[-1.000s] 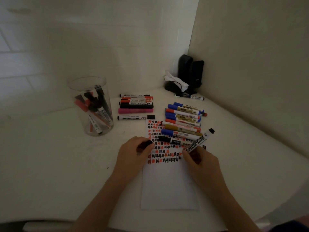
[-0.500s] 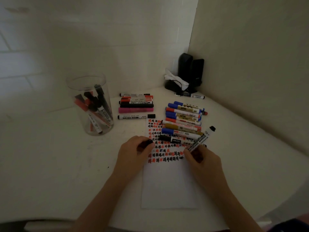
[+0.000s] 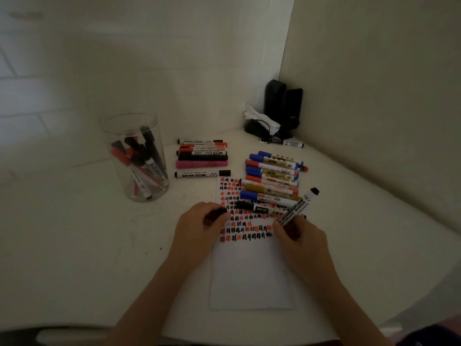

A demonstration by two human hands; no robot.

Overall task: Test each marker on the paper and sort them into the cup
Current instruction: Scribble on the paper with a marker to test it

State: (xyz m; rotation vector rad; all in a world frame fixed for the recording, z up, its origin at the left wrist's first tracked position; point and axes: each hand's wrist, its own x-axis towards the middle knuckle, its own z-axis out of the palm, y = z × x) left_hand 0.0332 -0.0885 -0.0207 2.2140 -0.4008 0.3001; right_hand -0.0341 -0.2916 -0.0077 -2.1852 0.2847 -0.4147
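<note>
The right hand [image 3: 298,233] gripped a marker [image 3: 296,208], fingers curled round its lower part. Its long axis ran up and to the right, away from the hand, and the tip pointed down at the paper [image 3: 252,270], near the last row of marks. The left hand [image 3: 199,223] was curled round a black cap [image 3: 216,213], at the left edge of the paper. The cup [image 3: 134,156] stood well apart, far left, so the left hand was nearer to it.
</note>
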